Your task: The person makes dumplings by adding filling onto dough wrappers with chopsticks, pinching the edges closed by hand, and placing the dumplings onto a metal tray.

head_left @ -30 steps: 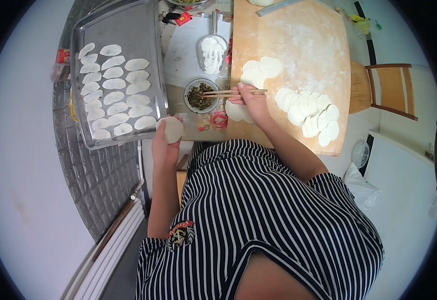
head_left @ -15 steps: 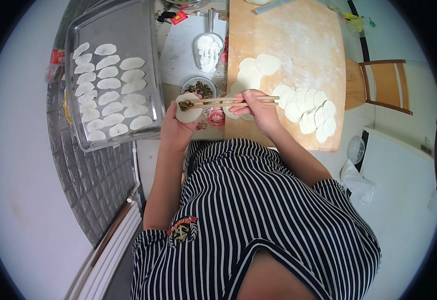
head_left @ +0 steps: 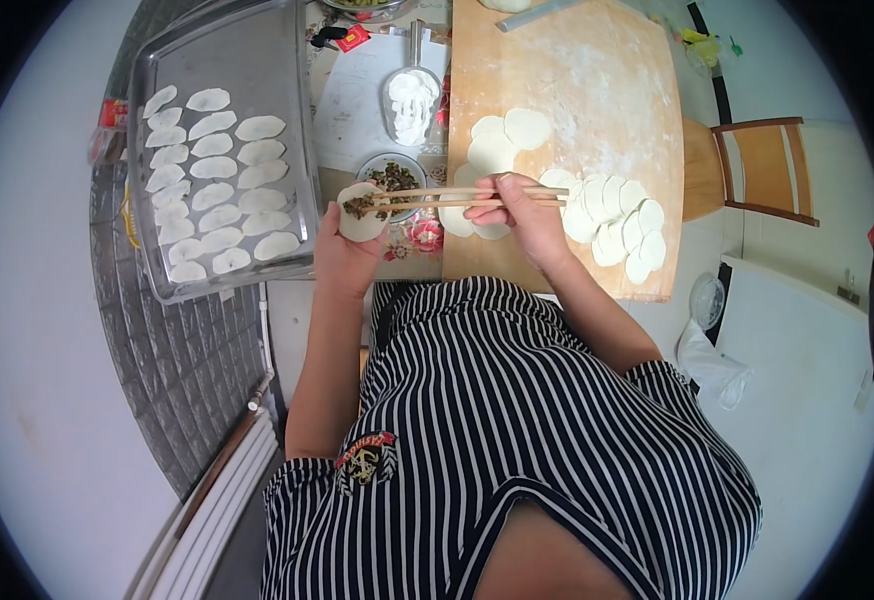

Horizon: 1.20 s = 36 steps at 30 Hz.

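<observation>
A round dumpling wrapper [head_left: 363, 226] rests in my left hand [head_left: 343, 262], the fingers curled round its edge. Dark green chopped filling [head_left: 359, 206] sits on the wrapper. My right hand [head_left: 519, 218] grips a pair of chopsticks [head_left: 437, 198], their tips at the filling. Just beyond my hands stands a bowl of filling [head_left: 395, 178], partly behind the chopsticks. More flat wrappers [head_left: 607, 205] lie overlapping on the wooden board [head_left: 567, 75], with others [head_left: 493, 152] nearer its left side.
At left a metal tray [head_left: 227, 60] holds rows of folded dumplings [head_left: 215, 168]. Behind the bowl lies a scoop of flour [head_left: 412, 105]. A metal blade-like strip [head_left: 537, 14] is at the board's far edge. A wooden chair [head_left: 767, 172] stands to the right.
The filling is spread wider on the wrapper, and the chopstick tips are a little farther apart. The whole view has shifted slightly; both hands keep their holds.
</observation>
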Each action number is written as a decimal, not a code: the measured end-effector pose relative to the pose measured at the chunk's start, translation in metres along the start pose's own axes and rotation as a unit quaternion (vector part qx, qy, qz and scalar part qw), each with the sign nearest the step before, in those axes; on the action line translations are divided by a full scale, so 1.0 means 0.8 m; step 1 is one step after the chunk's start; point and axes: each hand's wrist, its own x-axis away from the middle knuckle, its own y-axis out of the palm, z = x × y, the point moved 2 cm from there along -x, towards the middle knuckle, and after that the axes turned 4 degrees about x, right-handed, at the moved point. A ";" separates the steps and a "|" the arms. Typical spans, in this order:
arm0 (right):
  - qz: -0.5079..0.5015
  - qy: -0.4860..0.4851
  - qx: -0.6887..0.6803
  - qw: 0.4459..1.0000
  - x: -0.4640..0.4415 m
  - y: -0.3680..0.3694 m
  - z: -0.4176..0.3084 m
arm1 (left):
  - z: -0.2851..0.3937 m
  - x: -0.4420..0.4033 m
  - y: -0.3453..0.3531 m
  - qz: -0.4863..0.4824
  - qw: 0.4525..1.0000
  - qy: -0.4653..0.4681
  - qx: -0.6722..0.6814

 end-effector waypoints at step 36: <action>-0.051 -0.278 0.486 0.827 0.012 0.046 -0.032 | -0.003 0.004 0.083 -0.094 0.993 -0.064 -0.036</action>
